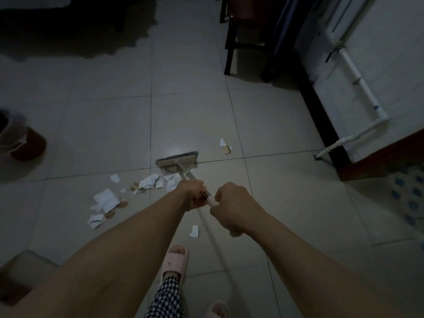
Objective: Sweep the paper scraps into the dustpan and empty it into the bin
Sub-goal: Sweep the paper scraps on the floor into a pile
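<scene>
I am gripping the broom handle with both hands. My left hand is sitting lower on the shaft, its fingers curled fully around it, and my right hand is clamping the white grip just above, fingers wrapped tight so no gap shows. The two hands are nearly touching. The broom head is resting on the tiled floor straight ahead of me, right on a grout line. The paper scraps are lying mostly just this side of the head and off to the left in a loose trail, with a larger clump further left. One scrap is lying apart, to the right of the head and beyond it, and another is lying near my pink slipper. The bin, lined with a clear bag, is standing at the far left edge, well apart from the scraps. I am not seeing any dustpan here. A dark chair is standing beyond.
</scene>
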`<act>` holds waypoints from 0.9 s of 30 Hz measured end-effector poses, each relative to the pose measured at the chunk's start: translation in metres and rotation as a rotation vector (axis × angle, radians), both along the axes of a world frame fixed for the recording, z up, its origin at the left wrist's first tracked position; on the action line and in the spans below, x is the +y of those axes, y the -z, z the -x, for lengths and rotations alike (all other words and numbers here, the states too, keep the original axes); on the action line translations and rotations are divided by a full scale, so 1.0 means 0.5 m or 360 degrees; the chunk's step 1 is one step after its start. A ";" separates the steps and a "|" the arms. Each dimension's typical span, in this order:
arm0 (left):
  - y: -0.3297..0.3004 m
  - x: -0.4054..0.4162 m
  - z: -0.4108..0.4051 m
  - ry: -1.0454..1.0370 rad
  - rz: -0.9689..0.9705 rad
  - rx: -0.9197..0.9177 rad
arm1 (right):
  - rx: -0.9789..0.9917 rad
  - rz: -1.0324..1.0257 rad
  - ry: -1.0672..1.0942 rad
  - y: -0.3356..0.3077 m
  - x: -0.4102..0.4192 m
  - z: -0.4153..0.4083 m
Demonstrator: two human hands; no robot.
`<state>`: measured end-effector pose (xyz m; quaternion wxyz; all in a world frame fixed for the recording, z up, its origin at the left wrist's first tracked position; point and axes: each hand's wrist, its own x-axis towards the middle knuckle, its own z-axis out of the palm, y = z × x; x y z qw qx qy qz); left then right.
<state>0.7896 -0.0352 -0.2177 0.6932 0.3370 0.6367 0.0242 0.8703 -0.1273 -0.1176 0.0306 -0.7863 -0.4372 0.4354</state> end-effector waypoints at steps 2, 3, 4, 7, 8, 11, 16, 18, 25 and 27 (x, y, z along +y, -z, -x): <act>-0.020 -0.018 0.001 0.0007 -0.0014 0.0003 | -0.0022 -0.0067 0.0014 -0.014 -0.020 0.001; -0.032 -0.025 -0.001 0.0014 -0.0033 0.0010 | -0.0035 -0.0110 0.0011 -0.022 -0.028 0.000; -0.045 -0.032 -0.004 0.0023 -0.0052 0.0012 | -0.0050 -0.0144 0.0003 -0.031 -0.035 -0.001; -0.082 -0.046 -0.016 0.0049 -0.0077 0.0015 | -0.0068 -0.0182 0.0011 -0.058 -0.054 -0.011; -0.095 -0.048 -0.027 0.0073 -0.0080 0.0014 | -0.0080 -0.0186 0.0037 -0.068 -0.058 -0.021; -0.112 -0.043 -0.056 0.0101 -0.0096 0.0008 | -0.0114 -0.0197 0.0097 -0.079 -0.063 -0.044; -0.102 -0.014 -0.138 0.0159 -0.0103 0.0002 | -0.0104 -0.0193 0.0295 -0.062 -0.046 -0.095; -0.091 0.005 -0.169 0.0189 -0.0104 0.0005 | -0.0105 -0.0198 0.0350 -0.045 -0.029 -0.111; -0.034 0.100 -0.257 0.0380 -0.0181 0.0091 | -0.0052 -0.0233 0.0624 0.007 0.065 -0.157; -0.021 0.123 -0.269 0.0436 -0.0192 0.0106 | -0.0013 -0.0232 0.0708 0.017 0.090 -0.162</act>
